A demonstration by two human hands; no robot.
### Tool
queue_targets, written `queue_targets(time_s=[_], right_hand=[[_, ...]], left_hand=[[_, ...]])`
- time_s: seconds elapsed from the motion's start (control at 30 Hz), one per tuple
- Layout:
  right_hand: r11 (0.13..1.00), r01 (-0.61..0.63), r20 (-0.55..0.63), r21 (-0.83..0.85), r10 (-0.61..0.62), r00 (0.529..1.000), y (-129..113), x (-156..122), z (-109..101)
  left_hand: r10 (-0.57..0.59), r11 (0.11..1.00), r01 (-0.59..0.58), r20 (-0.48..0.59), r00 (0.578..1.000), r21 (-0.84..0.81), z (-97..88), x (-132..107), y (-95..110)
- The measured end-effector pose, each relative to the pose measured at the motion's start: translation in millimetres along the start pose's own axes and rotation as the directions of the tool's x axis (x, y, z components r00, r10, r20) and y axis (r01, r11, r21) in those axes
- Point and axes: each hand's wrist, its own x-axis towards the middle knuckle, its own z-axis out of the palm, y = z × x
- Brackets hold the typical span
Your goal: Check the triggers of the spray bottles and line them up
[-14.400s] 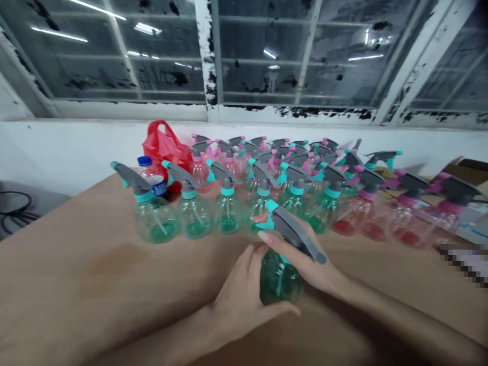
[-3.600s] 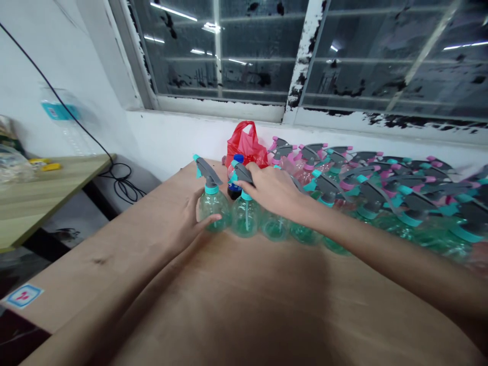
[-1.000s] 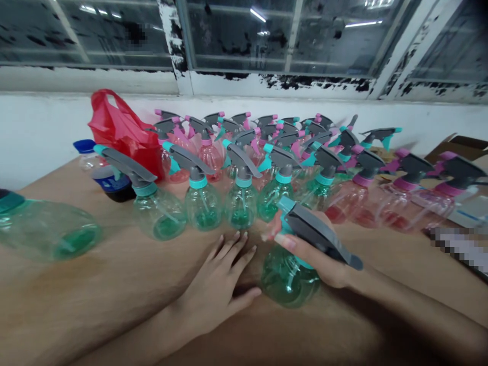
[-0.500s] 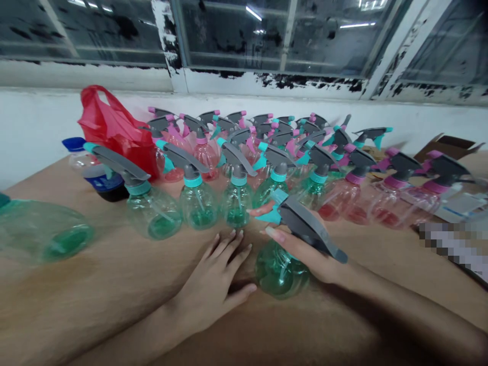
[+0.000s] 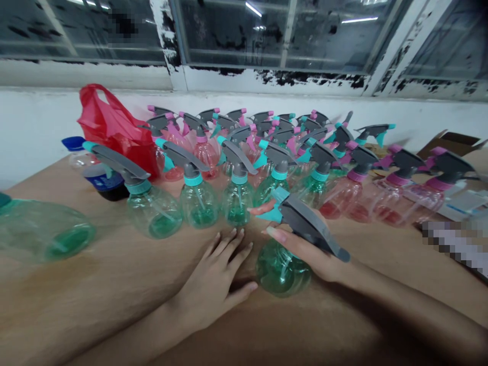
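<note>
My right hand (image 5: 308, 249) is wrapped round the neck of a green spray bottle (image 5: 284, 274) that stands upright on the table. Its grey and teal trigger head (image 5: 310, 223) rises above my thumb, and one finger reaches out by the teal trigger. Flat on the wood, fingers spread, my left hand (image 5: 219, 279) lies just left of that bottle and holds nothing. Beyond my hands is a front row of spray bottles: green ones with teal collars, such as this one (image 5: 237, 201), and pink ones (image 5: 358, 195) with pink collars to the right.
More spray bottles crowd behind, up to the wall. A red plastic bag (image 5: 114, 127) and a dark drink bottle with a blue cap (image 5: 101, 178) stand at back left. Another green bottle (image 5: 46, 229) is at far left. An open cardboard box (image 5: 450, 145) sits at back right.
Almost nothing differs. The view has shifted very slightly; both hands and the held bottle keep their places.
</note>
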Motion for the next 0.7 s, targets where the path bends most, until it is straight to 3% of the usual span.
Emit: queue_targets(time_s=[0.7], right_hand=[[0.999, 0.034, 0.001, 0.024, -0.034, 0.999, 3.3, 0.0, -0.2]], left_hand=[[0.015, 0.997, -0.017, 0.021, 1.0, 0.072, -0.6, 2.0, -0.5]])
